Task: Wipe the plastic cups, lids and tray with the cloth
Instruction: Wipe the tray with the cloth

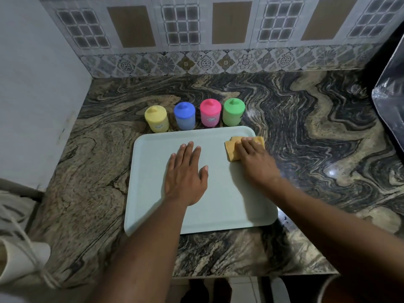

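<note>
Head view: tray wiping position on the countertop.

The pale green tray (153,193) is laid flat on the marbled countertop (306,127), with its long sides running left to right. The left hand (185,178) is pressed palm-down on the middle of the tray, its fingers straight and spread, and nothing is held in it. The right hand (255,162) is laid flat on the orange cloth (232,154), its fingers extended rather than curled, and the cloth is pressed onto the tray's far right corner, partly overhanging the rim. Four lidded plastic cups are lined up just behind the tray's far edge: yellow cup (157,120), blue cup (185,117), pink cup (209,114) and green cup (233,112). Each lid is seated on its cup.
</note>
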Demonstrator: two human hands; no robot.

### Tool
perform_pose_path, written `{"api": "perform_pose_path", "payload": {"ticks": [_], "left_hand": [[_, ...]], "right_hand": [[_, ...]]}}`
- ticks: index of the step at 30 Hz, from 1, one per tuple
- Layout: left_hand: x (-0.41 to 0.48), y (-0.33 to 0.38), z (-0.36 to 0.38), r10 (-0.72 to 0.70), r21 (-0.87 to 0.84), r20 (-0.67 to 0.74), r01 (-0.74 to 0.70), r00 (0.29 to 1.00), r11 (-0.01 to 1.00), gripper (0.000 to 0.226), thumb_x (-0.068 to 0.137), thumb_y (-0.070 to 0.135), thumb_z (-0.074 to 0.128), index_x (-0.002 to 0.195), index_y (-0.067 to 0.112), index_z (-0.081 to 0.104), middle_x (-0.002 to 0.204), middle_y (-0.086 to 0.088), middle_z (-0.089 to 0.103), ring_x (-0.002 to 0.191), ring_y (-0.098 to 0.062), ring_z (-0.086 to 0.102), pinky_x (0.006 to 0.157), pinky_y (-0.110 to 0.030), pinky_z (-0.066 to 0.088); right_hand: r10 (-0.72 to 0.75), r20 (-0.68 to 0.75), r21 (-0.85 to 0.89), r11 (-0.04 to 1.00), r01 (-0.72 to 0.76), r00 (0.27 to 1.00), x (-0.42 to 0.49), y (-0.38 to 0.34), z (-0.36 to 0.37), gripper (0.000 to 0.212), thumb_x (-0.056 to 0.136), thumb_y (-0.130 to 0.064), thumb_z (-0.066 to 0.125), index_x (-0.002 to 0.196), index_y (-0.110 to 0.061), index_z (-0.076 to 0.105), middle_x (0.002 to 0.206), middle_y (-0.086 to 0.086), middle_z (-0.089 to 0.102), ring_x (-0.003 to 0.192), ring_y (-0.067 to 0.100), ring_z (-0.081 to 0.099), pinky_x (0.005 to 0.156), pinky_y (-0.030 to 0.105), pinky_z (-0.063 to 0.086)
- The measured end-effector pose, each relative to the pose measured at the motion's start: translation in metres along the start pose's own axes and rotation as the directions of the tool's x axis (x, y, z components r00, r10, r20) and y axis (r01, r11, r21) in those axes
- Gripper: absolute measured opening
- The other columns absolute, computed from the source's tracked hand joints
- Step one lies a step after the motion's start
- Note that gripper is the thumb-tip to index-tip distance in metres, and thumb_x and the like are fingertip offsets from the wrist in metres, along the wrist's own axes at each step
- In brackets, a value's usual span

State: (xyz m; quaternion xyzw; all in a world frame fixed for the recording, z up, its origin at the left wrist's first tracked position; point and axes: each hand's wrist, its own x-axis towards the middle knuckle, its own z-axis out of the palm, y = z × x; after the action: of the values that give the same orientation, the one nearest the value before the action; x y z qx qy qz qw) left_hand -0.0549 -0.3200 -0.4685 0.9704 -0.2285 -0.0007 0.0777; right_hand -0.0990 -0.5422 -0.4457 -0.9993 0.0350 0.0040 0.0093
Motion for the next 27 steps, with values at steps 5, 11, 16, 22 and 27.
{"api": "perform_pose_path", "payload": {"ticks": [5,11,16,22,27], "left_hand": [[0.001,0.0,-0.001,-0.004,-0.005,0.013,0.005,1.0,1.0,0.066,0.099,0.052,0.019,0.159,0.025,0.016,0.169,0.002,0.006,0.155,-0.017,0.001,0.125,-0.044,0.007],[0.0,0.0,-0.001,-0.011,-0.005,0.014,0.011,1.0,1.0,0.066,0.1,0.052,0.02,0.159,0.024,0.016,0.169,0.002,0.006,0.155,-0.017,0.0,0.126,-0.044,0.006],[-0.001,0.001,-0.003,-0.004,-0.011,0.029,0.005,1.0,1.0,0.066,0.1,0.052,0.019,0.16,0.024,0.012,0.169,0.002,0.002,0.155,-0.017,-0.003,0.126,-0.044,0.005],[0.003,0.0,-0.006,0.006,-0.077,0.08,0.0,0.997,0.997,0.066,0.101,0.05,0.025,0.16,0.024,0.013,0.169,0.004,-0.001,0.155,-0.015,-0.007,0.125,-0.042,-0.001],[0.011,-0.006,-0.012,0.006,-0.222,0.176,0.034,0.984,0.974,0.06,0.103,0.036,0.034,0.159,0.03,0.014,0.168,0.011,-0.007,0.153,-0.009,-0.012,0.125,-0.04,-0.007]], "right_hand": [[-0.024,-0.058,-0.036,0.999,0.022,0.998,-0.091,-0.024,-0.005,0.055,0.08,-0.01,0.034,0.122,0.006,0.066,0.121,0.026,0.068,0.116,0.041,0.064,0.098,0.049,0.051],[-0.019,0.116,0.116,0.993,0.005,0.993,-0.176,-0.048,-0.039,0.06,0.061,-0.017,0.038,0.108,-0.01,0.075,0.11,0.011,0.075,0.101,0.03,0.073,0.075,0.037,0.061],[0.083,0.344,0.448,0.861,-0.241,0.935,-0.14,-0.013,-0.084,0.039,0.078,-0.021,0.047,0.1,-0.036,0.075,0.096,-0.007,0.077,0.089,0.016,0.071,0.076,0.03,0.054],[0.227,-0.018,0.55,0.816,-0.18,0.974,-0.018,-0.018,-0.09,0.049,0.084,-0.004,0.046,0.122,-0.022,0.07,0.112,0.013,0.074,0.095,0.035,0.067,0.077,0.035,0.05],[0.104,0.113,0.415,0.899,-0.142,0.988,0.026,-0.058,-0.028,0.058,0.08,-0.005,0.046,0.137,-0.012,0.058,0.148,0.015,0.051,0.139,0.036,0.043,0.11,0.043,0.039]]}}
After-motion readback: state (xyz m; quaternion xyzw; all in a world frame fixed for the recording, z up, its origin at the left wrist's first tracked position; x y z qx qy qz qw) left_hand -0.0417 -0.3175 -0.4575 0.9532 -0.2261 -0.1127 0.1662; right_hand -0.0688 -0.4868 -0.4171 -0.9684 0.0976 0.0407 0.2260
